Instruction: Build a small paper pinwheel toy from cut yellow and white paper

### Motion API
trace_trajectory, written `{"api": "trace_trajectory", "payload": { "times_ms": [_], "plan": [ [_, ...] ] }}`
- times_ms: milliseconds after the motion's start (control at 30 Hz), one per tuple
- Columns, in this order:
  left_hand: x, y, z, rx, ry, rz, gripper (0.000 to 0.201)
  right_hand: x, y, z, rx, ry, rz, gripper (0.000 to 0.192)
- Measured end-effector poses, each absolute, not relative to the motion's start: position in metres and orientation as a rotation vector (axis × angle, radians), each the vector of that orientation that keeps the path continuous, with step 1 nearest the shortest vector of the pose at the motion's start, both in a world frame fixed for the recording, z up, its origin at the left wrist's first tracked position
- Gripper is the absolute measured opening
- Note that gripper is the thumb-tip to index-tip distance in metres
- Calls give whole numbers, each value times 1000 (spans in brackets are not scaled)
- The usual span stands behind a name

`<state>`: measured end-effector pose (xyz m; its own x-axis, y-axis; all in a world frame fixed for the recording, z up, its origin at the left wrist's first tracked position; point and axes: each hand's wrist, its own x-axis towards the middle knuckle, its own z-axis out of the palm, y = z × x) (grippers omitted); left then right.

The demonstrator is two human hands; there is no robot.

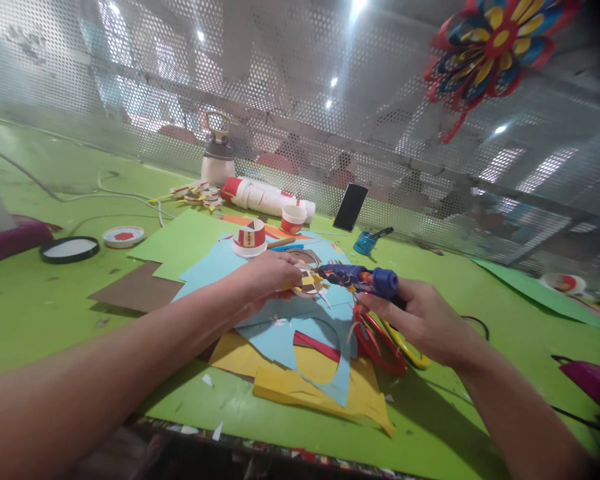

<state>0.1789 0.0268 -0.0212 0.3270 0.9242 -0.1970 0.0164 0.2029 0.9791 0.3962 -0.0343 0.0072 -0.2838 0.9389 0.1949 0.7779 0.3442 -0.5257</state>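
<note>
Perforated metal screen (290, 87) backs the bench; paper pinwheel (495, 47) hangs top right. Green table (45, 307) covered in craft clutter.

Biggest items: layered paper sheets (285, 333) in blue, yellow, green and brown, spread centre. Behind them a sleeve of stacked paper cups (267, 197) lying on its side, a white canister (219, 160), a dark phone (351, 207) propped against the screen. Single red-and-white cup (293, 218) and a decorated cup piece (249, 239) stand just beyond the hands. Tape roll (123, 236) and round black-rimmed lid (70, 249) well off to the left. Scissors (387, 343) with red and yellow handles lie under the right wrist.

Left hand (270, 275) closed around a small round paper piece (307, 281), pinning it over the blue sheet. Right hand (423, 320) clenched on the grip of a blue glue gun (363, 279).

Key geometry: gun's long axis runs roughly horizontal, right to left, nozzle pointing at the paper piece and almost touching it. Piece sits directly left of the nozzle, between both hands; left hand is on it, right hand is a gun's length away.
</note>
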Motion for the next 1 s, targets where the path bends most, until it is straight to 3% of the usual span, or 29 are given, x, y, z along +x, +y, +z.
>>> {"api": "trace_trajectory", "payload": {
  "times_ms": [1000],
  "plan": [
    [181, 27, -22, 1191, 1065, 847, 12, 395, -39, 13, -1518, -2120, 383, 30]
  ]
}}
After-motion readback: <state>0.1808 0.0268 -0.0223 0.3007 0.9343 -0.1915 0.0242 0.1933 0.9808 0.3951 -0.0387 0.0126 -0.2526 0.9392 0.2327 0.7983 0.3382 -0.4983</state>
